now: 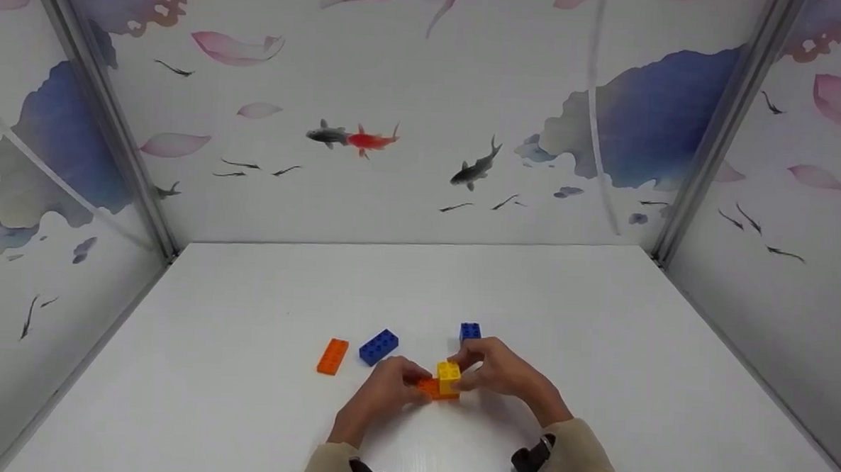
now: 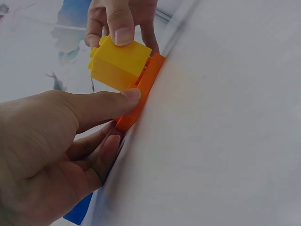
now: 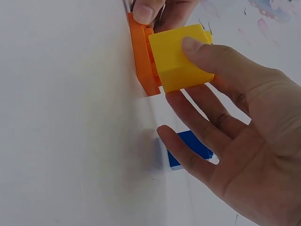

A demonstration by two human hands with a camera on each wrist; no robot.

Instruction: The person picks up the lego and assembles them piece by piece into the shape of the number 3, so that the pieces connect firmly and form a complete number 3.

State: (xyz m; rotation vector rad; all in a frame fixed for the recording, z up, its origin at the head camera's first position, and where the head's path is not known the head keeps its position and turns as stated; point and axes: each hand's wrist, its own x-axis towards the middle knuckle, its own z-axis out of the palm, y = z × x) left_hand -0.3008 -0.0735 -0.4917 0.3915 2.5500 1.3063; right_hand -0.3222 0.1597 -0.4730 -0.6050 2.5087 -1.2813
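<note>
A yellow building block (image 1: 448, 376) sits over one end of a flat orange building block (image 1: 428, 387) on the table. My left hand (image 1: 394, 385) pinches the orange block's other end, its thumb (image 2: 129, 95) along the studded face. With thumb and fingers my right hand (image 1: 503, 371) holds the yellow block (image 3: 181, 56). In the right wrist view the yellow block is slightly tilted against the orange block (image 3: 143, 56), with a thin gap between them. A blue block (image 3: 190, 148) stands behind the right hand's fingers.
Left of the hands lie a second flat orange block (image 1: 332, 357) and a blue block (image 1: 379, 347). Another blue block (image 1: 470, 330) stands just beyond the right hand. The white table (image 1: 248, 292) is bounded by printed wall panels (image 1: 407, 207) at the back and sides.
</note>
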